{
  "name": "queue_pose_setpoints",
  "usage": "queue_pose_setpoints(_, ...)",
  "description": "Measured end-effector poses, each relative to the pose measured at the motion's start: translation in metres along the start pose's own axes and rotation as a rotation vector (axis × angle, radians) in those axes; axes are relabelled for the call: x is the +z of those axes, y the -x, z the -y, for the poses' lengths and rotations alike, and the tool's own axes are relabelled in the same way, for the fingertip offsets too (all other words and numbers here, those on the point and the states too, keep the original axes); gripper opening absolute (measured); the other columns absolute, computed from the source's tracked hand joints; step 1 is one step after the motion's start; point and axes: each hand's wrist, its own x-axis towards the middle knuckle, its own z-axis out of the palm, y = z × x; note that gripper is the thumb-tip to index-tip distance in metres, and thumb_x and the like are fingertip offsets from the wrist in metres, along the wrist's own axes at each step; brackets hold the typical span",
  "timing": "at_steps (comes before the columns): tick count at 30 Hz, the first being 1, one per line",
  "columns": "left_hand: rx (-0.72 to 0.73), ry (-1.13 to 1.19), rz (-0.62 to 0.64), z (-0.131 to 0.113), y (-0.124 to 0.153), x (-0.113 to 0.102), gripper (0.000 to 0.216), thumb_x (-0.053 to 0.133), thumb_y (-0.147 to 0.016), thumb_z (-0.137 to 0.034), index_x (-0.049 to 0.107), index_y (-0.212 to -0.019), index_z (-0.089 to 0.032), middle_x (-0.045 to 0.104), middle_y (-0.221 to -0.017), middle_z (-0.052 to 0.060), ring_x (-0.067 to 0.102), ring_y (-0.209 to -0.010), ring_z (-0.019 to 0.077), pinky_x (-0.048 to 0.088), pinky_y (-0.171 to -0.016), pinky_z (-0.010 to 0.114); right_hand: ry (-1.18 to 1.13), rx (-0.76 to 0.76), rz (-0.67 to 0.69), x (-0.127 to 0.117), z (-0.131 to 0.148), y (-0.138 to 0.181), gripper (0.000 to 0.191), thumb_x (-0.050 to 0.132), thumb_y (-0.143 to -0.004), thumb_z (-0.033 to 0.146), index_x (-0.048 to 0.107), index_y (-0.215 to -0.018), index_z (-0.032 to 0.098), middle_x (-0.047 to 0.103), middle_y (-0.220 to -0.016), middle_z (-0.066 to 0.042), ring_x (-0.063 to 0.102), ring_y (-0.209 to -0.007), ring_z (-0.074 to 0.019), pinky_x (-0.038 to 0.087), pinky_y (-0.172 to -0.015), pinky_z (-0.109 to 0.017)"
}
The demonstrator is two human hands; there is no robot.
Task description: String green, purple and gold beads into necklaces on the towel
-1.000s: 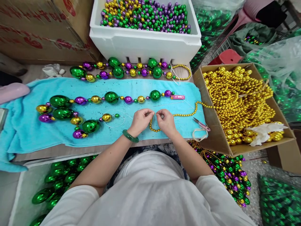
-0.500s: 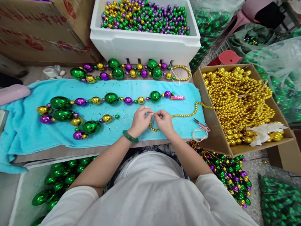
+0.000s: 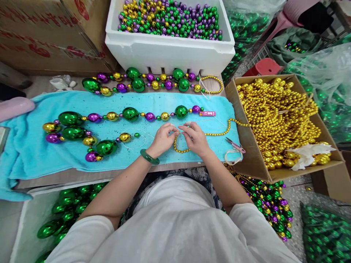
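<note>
My left hand point(image 3: 165, 138), with a dark green bangle point(image 3: 149, 156) on its wrist, pinches the end of a gold bead string point(image 3: 218, 134). From those fingertips the string loops toward me, passes beneath my right hand point(image 3: 195, 139) and runs right into the cardboard box. The thumb and forefinger of my right hand are parted, close to the left fingertips. Thin thread near the fingertips is hard to make out. Left of my hands, a strand of large green, purple and gold beads point(image 3: 106, 147) lies in a bend on the turquoise towel point(image 3: 153, 102).
A small pink packet point(image 3: 207, 113) and scissors point(image 3: 235, 145) lie on the towel. At right stands the cardboard box point(image 3: 253, 155) of gold beads. Behind, finished-looking strands point(image 3: 137, 84) lie before a white foam box point(image 3: 170, 51) of beads. Bagged green beads point(image 3: 326, 233) are on the floor.
My right hand has shifted slightly right, and its thumb and forefinger have parted from their pinch. My left hand stays nearly in place, still pinching.
</note>
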Motion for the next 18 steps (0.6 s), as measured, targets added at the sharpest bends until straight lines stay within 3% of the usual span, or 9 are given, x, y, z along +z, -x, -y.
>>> queue_pose_setpoints(6, -0.009, 0.135, 0.132, -0.008, 0.000, -0.007, 0.012, 0.060, -0.078, -0.023, 0.065, -0.068, -0.019, 0.061, -0.081, 0.003, 0.057, -0.081, 0.0177, 0.045, -0.079, 0.032, -0.038, -0.048, 0.038, -0.007, -0.007, -0.006, 0.016, 0.051, -0.093, 0.024, 0.067, -0.090, 0.023, 0.057, -0.104, -0.008, 0.057, -0.098, -0.0203, 0.050, -0.084, -0.036)
queue_pose_setpoints(12, -0.013, 0.300, 0.140, -0.009, 0.000, -0.007, 0.013, 0.060, -0.077, -0.027, 0.065, -0.069, -0.018, 0.062, -0.082, 0.004, 0.058, -0.082, 0.0175, 0.044, -0.083, 0.032, -0.107, -0.046, 0.003, 0.000, -0.005, 0.002, 0.015, 0.046, -0.093, 0.020, 0.058, -0.086, 0.020, 0.056, -0.086, -0.006, 0.056, -0.088, -0.0192, 0.049, -0.079, -0.035)
queue_pose_setpoints(18, -0.045, 0.262, 0.146, -0.007, -0.001, -0.005, 0.013, 0.062, -0.075, -0.028, 0.064, -0.066, -0.018, 0.062, -0.080, 0.003, 0.058, -0.081, 0.0177, 0.044, -0.083, 0.033, -0.215, 0.105, -0.060, 0.000, -0.002, 0.006, 0.017, 0.052, -0.090, 0.028, 0.060, -0.102, 0.020, 0.057, -0.104, -0.010, 0.056, -0.080, -0.0167, 0.050, -0.063, -0.031)
